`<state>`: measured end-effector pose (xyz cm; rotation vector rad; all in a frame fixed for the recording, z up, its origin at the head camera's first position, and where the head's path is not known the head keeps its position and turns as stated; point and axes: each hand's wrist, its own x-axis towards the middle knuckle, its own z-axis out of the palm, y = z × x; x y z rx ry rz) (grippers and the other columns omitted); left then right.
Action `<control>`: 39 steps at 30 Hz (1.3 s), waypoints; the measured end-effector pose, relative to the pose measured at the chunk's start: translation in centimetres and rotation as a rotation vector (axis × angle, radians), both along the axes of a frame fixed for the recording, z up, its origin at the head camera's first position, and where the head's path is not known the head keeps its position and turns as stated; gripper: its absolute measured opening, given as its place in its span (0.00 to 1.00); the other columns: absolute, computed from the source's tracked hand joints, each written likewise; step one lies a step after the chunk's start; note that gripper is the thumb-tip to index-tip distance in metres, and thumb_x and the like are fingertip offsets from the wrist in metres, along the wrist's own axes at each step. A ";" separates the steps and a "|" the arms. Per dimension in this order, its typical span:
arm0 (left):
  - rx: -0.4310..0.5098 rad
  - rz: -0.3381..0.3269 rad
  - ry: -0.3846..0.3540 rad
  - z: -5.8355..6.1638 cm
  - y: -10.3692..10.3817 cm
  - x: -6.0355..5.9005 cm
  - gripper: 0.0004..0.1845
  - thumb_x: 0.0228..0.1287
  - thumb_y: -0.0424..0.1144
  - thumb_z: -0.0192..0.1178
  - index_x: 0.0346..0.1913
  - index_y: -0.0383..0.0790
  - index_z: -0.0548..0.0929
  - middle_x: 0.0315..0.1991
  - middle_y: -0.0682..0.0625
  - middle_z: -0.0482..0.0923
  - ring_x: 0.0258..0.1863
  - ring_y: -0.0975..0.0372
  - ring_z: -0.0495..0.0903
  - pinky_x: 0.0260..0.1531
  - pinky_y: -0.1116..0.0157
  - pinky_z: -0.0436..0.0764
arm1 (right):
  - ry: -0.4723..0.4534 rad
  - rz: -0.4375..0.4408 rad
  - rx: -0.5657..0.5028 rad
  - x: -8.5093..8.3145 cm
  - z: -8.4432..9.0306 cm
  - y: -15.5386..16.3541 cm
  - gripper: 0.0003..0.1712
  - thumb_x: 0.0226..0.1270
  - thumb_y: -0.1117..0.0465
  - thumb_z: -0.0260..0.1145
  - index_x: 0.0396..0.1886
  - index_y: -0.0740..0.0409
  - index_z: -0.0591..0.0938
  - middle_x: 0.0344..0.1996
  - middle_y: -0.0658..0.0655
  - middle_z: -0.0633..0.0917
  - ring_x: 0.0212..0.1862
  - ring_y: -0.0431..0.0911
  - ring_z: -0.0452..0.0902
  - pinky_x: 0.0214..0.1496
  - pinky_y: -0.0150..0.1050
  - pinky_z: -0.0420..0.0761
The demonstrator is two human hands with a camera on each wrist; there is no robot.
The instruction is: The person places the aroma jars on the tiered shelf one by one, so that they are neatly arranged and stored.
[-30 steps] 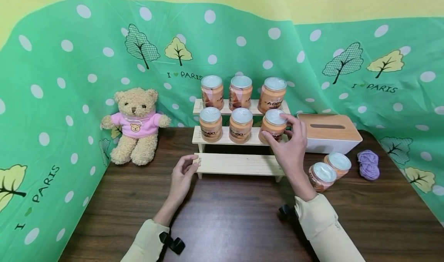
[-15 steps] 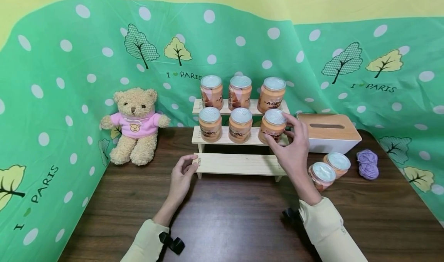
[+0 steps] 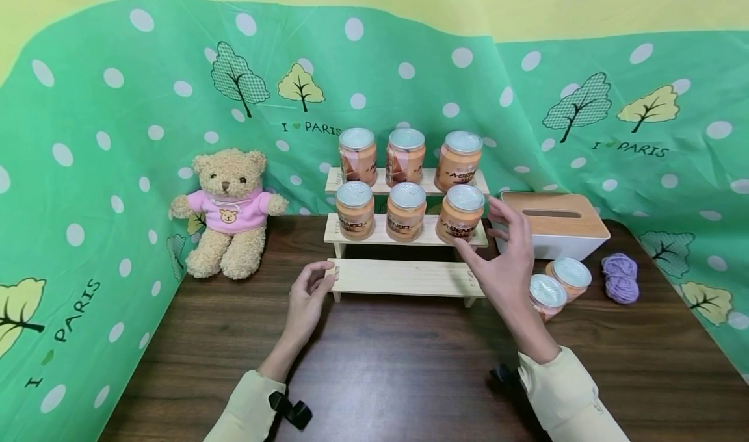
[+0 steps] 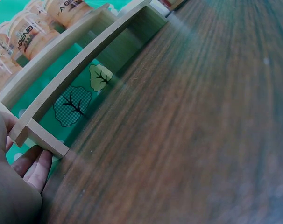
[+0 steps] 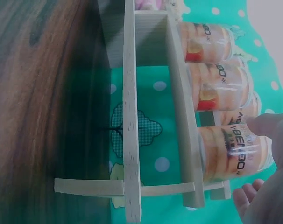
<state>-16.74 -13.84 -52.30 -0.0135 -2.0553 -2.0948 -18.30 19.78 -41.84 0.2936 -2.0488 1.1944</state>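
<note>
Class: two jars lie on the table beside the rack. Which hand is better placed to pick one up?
Right hand: open, beside the jars. Left hand grips the rack.

The left end of the wooden rack (image 3: pixel 404 277) is gripped by the left hand (image 3: pixel 308 297); the right hand (image 3: pixel 508 260) is held spread at four o'clock of the nearest jar (image 3: pixel 461 213).
</note>
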 end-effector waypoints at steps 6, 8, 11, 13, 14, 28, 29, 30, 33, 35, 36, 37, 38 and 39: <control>-0.005 0.000 0.017 -0.1 0.0 0.0 0.13 0.79 0.26 0.64 0.61 0.24 0.83 0.63 0.33 0.84 0.62 0.63 0.81 0.63 0.72 0.78 | -0.001 -0.021 -0.007 0.9 -0.4 0.8 0.52 0.51 0.75 0.88 0.77 0.61 0.77 0.61 0.68 0.81 0.63 0.57 0.77 0.61 0.29 0.77; -0.002 -0.003 0.032 -0.1 0.0 0.1 0.13 0.79 0.27 0.64 0.61 0.24 0.83 0.63 0.34 0.84 0.61 0.63 0.82 0.62 0.73 0.79 | 0.006 -0.032 -0.012 1.2 -0.6 1.2 0.52 0.49 0.76 0.88 0.77 0.62 0.77 0.61 0.69 0.81 0.63 0.54 0.77 0.62 0.29 0.75; -0.002 -0.002 0.068 -0.3 -0.1 0.1 0.13 0.78 0.29 0.65 0.59 0.26 0.84 0.61 0.37 0.86 0.60 0.65 0.82 0.61 0.73 0.80 | 0.015 -0.042 -0.020 1.7 -0.9 1.7 0.52 0.49 0.78 0.87 0.77 0.64 0.77 0.61 0.71 0.82 0.63 0.46 0.75 0.64 0.29 0.73; 0.001 -0.001 0.087 -0.6 -0.1 0.0 0.12 0.78 0.29 0.65 0.58 0.27 0.84 0.59 0.39 0.87 0.58 0.66 0.83 0.60 0.74 0.80 | 0.015 -0.047 -0.030 2.1 -0.9 2.1 0.52 0.50 0.78 0.86 0.77 0.64 0.76 0.60 0.71 0.83 0.63 0.41 0.75 0.66 0.29 0.72; 0.001 0.000 0.094 -0.6 -0.1 0.0 0.12 0.78 0.29 0.65 0.58 0.28 0.85 0.59 0.40 0.87 0.58 0.66 0.83 0.59 0.74 0.80 | 0.016 -0.048 -0.035 2.3 -0.9 2.3 0.52 0.51 0.79 0.85 0.78 0.64 0.75 0.59 0.70 0.83 0.63 0.40 0.75 0.66 0.29 0.72; 0.004 -0.005 0.019 -0.2 -0.1 0.1 0.13 0.80 0.26 0.63 0.62 0.24 0.82 0.63 0.33 0.84 0.60 0.65 0.81 0.62 0.73 0.79 | -0.003 -0.094 -0.023 4.6 -2.3 4.8 0.54 0.48 0.81 0.85 0.78 0.61 0.76 0.55 0.52 0.84 0.60 0.33 0.77 0.64 0.27 0.71; 0.005 -0.006 0.016 -0.2 -0.1 0.1 0.13 0.80 0.26 0.63 0.62 0.24 0.82 0.64 0.33 0.84 0.60 0.64 0.81 0.62 0.73 0.79 | -0.003 -0.102 -0.022 4.7 -2.5 4.9 0.54 0.48 0.81 0.85 0.78 0.61 0.76 0.55 0.53 0.85 0.60 0.32 0.77 0.65 0.27 0.71; 0.004 -0.007 0.013 -0.2 -0.1 0.1 0.13 0.80 0.26 0.63 0.62 0.24 0.82 0.64 0.33 0.83 0.61 0.64 0.81 0.62 0.73 0.79 | -0.002 -0.113 -0.015 4.8 -2.6 5.1 0.54 0.47 0.80 0.85 0.78 0.61 0.77 0.55 0.54 0.85 0.60 0.32 0.77 0.66 0.27 0.71; 0.001 -0.010 0.013 -0.1 -0.1 0.1 0.14 0.80 0.26 0.63 0.62 0.25 0.82 0.64 0.33 0.83 0.61 0.63 0.81 0.62 0.73 0.79 | -0.001 -0.137 -0.003 5.0 -3.0 5.5 0.54 0.46 0.80 0.86 0.77 0.60 0.78 0.54 0.58 0.86 0.59 0.30 0.76 0.64 0.26 0.71; 0.002 -0.010 0.009 -0.1 -0.1 0.0 0.14 0.80 0.26 0.64 0.62 0.25 0.82 0.64 0.33 0.83 0.61 0.63 0.81 0.62 0.73 0.79 | 0.005 -0.154 0.006 5.2 -3.3 5.7 0.54 0.44 0.81 0.86 0.76 0.60 0.79 0.53 0.61 0.86 0.58 0.29 0.76 0.64 0.25 0.70; 0.001 -0.009 0.007 -0.1 -0.1 0.1 0.14 0.80 0.26 0.64 0.62 0.25 0.82 0.64 0.33 0.83 0.62 0.63 0.81 0.63 0.73 0.78 | 0.003 -0.160 0.012 5.3 -3.4 5.9 0.54 0.44 0.80 0.86 0.76 0.60 0.79 0.53 0.61 0.86 0.58 0.28 0.76 0.64 0.25 0.70; -0.002 -0.008 0.006 0.0 0.0 0.1 0.14 0.80 0.27 0.64 0.62 0.24 0.82 0.64 0.33 0.83 0.62 0.63 0.81 0.63 0.73 0.78 | 0.003 -0.166 0.016 5.4 -3.5 6.0 0.54 0.43 0.81 0.86 0.76 0.60 0.79 0.53 0.62 0.86 0.58 0.28 0.75 0.64 0.25 0.70; -0.003 -0.009 0.004 0.0 0.0 0.1 0.14 0.80 0.27 0.64 0.62 0.24 0.82 0.64 0.33 0.83 0.62 0.62 0.81 0.63 0.73 0.78 | -0.001 -0.174 0.022 5.5 -3.6 6.2 0.54 0.44 0.80 0.86 0.76 0.60 0.79 0.53 0.61 0.86 0.58 0.28 0.75 0.64 0.25 0.69; -0.003 -0.010 0.004 0.0 0.0 0.1 0.14 0.80 0.27 0.64 0.62 0.25 0.82 0.64 0.33 0.83 0.62 0.62 0.81 0.63 0.73 0.78 | -0.003 -0.181 0.023 5.6 -3.6 6.3 0.54 0.43 0.80 0.86 0.76 0.60 0.80 0.53 0.60 0.86 0.58 0.27 0.74 0.64 0.25 0.69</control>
